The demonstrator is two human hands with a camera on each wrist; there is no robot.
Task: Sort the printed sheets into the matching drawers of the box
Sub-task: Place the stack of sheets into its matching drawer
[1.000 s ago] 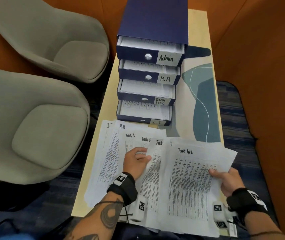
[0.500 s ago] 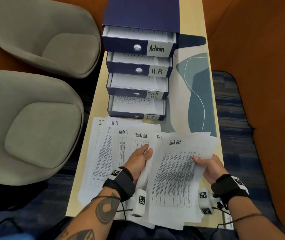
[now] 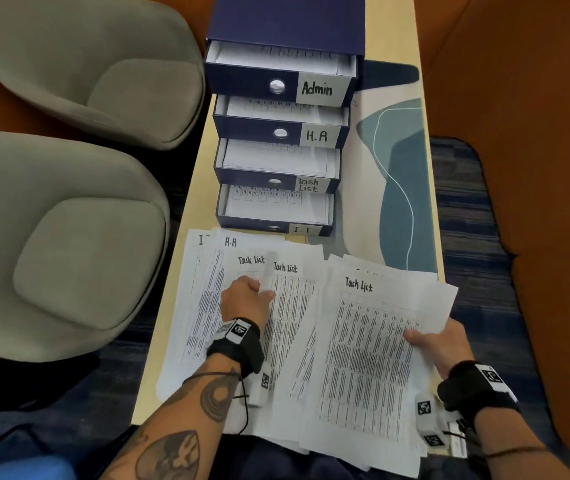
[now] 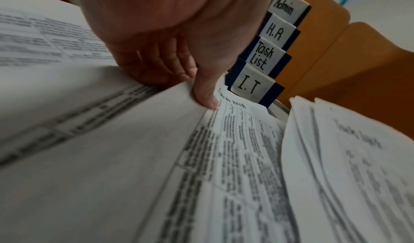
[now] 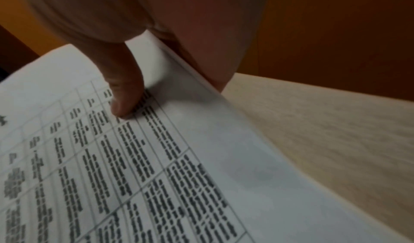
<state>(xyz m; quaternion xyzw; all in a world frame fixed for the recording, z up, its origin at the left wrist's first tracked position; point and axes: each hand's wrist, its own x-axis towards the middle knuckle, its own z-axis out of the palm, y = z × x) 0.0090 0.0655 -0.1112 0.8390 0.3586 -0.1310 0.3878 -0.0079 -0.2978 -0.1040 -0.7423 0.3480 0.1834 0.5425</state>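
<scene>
Since the earlier frames, the right-hand stack had shifted rightward, away from the left hand. Two grey chairs (image 3: 69, 237) stood beside the table (image 3: 394, 36). Its blue drawer box (image 3: 287, 26) had four drawers open. Printed sheets (image 3: 207, 299) lay fanned before it. The right hand (image 3: 439, 344) pinched a Task List stack (image 3: 370, 358); the left hand (image 3: 245, 299) gripped a curled sheet (image 3: 290, 306).
</scene>
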